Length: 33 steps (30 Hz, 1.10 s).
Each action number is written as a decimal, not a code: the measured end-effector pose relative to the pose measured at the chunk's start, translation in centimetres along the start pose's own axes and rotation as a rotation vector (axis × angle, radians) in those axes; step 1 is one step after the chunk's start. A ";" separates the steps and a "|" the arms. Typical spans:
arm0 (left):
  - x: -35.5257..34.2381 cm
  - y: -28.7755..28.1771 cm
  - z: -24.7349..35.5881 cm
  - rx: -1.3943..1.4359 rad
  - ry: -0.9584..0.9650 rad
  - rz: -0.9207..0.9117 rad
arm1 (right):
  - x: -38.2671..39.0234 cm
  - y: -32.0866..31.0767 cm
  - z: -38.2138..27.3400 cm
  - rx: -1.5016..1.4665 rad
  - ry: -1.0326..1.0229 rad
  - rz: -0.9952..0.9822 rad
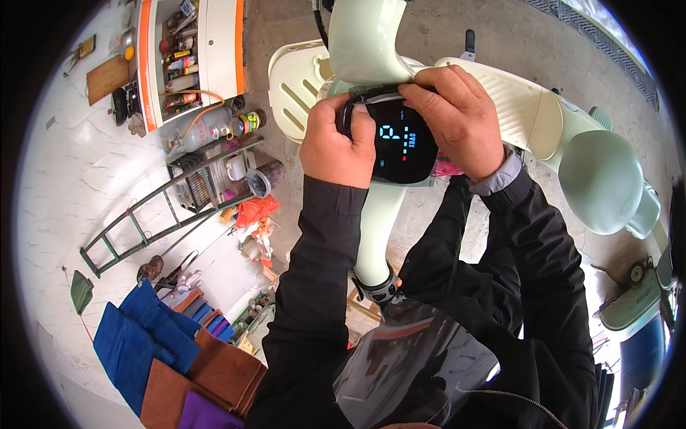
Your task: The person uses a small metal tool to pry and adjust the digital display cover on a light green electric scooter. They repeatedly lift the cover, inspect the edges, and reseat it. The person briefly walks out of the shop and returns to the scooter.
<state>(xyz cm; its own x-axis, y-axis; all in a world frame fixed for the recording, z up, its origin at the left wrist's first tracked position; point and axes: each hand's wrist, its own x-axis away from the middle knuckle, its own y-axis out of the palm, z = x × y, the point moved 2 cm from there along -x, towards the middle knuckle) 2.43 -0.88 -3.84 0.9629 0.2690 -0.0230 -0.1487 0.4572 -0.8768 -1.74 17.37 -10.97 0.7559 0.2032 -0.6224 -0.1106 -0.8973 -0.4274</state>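
A scooter's dashboard (393,163), black and lit with blue symbols, sits between pale green handlebar sections (361,39). My left hand (336,136) grips its left edge, thumb bent over the top face and fingers curled underneath. At its upper right, my right hand (464,121) is closed over the rim, fingertips pressing along the top edge; what lies under those fingertips is hidden. Something pink (446,166) shows just beneath my right hand. A glossy, curved plastic piece (414,365) is in front of my body at the lower middle.
The scooter's cream deck (293,107) and green seat (597,179) flank the dashboard. At left stand a shelf cart of bottles (182,64), a green ladder (136,236) and folded blue and brown cloths (186,365). Another green vehicle (629,304) is at right.
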 end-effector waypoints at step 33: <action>0.0 0.0 -0.2 -0.021 0.002 -0.012 | 0.0 0.2 -0.2 -0.006 0.033 0.010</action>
<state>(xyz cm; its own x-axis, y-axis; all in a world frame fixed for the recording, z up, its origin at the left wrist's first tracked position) 2.50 -0.98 -3.95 0.9651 0.2617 -0.0137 -0.1325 0.4422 -0.8871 -1.68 17.09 -10.94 0.7758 0.1811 -0.6044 -0.1146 -0.9015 -0.4172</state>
